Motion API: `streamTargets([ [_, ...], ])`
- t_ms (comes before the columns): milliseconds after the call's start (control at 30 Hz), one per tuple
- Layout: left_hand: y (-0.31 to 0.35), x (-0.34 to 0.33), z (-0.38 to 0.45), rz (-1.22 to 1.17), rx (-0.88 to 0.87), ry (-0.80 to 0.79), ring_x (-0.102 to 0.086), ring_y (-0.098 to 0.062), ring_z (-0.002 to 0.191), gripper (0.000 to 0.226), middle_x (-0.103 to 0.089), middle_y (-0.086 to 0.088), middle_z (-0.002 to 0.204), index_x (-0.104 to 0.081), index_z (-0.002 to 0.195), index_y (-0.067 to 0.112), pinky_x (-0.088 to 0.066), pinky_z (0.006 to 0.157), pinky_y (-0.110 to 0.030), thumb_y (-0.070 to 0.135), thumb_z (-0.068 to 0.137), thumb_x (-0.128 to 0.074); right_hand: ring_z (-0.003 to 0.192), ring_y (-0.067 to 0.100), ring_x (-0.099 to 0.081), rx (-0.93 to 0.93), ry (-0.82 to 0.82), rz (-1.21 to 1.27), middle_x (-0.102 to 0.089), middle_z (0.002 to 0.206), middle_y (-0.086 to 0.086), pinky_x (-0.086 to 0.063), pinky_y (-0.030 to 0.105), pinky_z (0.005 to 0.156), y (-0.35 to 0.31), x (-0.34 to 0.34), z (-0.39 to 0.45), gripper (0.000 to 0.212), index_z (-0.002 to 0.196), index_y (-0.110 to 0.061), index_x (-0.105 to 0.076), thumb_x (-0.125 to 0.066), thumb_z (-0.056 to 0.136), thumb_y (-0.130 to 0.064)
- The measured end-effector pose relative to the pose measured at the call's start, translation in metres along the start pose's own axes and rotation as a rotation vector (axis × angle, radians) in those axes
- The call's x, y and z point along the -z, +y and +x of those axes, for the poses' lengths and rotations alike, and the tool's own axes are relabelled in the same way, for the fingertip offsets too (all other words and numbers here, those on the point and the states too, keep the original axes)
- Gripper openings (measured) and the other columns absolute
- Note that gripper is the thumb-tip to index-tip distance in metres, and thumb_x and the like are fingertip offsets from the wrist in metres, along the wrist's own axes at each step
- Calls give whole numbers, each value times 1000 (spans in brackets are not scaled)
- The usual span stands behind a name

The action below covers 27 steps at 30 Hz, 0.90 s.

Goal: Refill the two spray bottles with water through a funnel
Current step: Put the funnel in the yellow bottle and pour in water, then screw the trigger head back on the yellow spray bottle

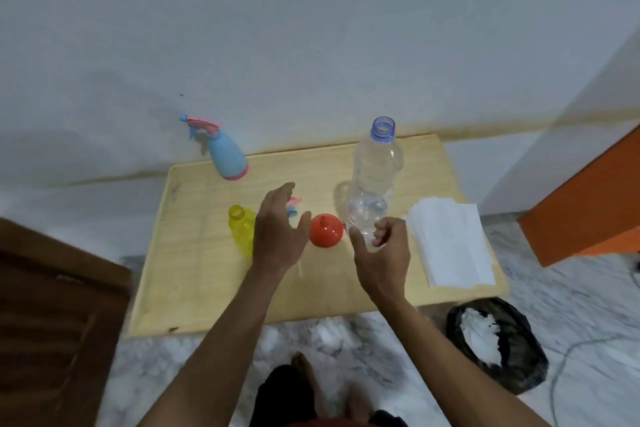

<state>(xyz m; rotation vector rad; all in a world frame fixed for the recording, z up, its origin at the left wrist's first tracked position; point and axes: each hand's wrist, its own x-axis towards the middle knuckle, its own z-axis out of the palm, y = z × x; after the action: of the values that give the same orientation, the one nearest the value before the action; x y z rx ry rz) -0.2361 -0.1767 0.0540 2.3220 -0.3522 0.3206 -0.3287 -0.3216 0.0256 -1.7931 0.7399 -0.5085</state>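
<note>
While the left hand [277,239] hovers over the middle of the pale wooden worktop [194,274] with its fingers straight and spread, holding nothing, the right hand [381,253] curls thumb and fingers around the base of the tall clear plastic water bottle [375,170], which stands upright and uncapped with a blue neck ring. The small orange plastic funnel [325,230] lies on the worktop between the two hands, spout uppermost. At 9 o'clock from the funnel stands the yellow translucent spray bottle [242,230], its neck open; its pink-and-blue trigger head [293,207] (mostly hidden behind the left fingers) lies just beyond, toward 12 o'clock. The light-blue spray bottle with a pink trigger top [225,156] stands at the worktop's far left edge, about 11 o'clock. A stack of white paper towels [450,239] sits at 3 o'clock. On the marble floor at 4 o'clock is a black-lined bin [519,367] holding white waste.
</note>
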Motion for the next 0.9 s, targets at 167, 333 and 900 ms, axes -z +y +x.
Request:
streamTargets([
  [167,-31,57,-21,-78,78,341,-61,-19,84,32,-63,-5,94,-61,111,9,-53,67,-33,15,82,-73,68,7,-58,-11,-263,-104,-62,73,-12,-48,29,68,-8,-25,-12,14,90,-24,-63,-76,88,-26],
  [333,-89,71,-39,-81,352,334,-60,-19,90,46,-61,-4,98,-55,115,14,-55,73,-48,29,74,-71,91,16,-66,41,-390,-307,-72,91,-9,-52,33,76,-33,-66,10,20,108,-21,-70,-67,92,-32],
  [900,-140,9,-21,-306,476,46,-58,-13,112,90,-60,2,129,-49,136,20,-46,91,-18,53,61,-85,121,33,-53,45,-570,-954,-66,121,11,-38,44,98,-29,-184,72,56,127,-17,-61,-61,91,-60],
])
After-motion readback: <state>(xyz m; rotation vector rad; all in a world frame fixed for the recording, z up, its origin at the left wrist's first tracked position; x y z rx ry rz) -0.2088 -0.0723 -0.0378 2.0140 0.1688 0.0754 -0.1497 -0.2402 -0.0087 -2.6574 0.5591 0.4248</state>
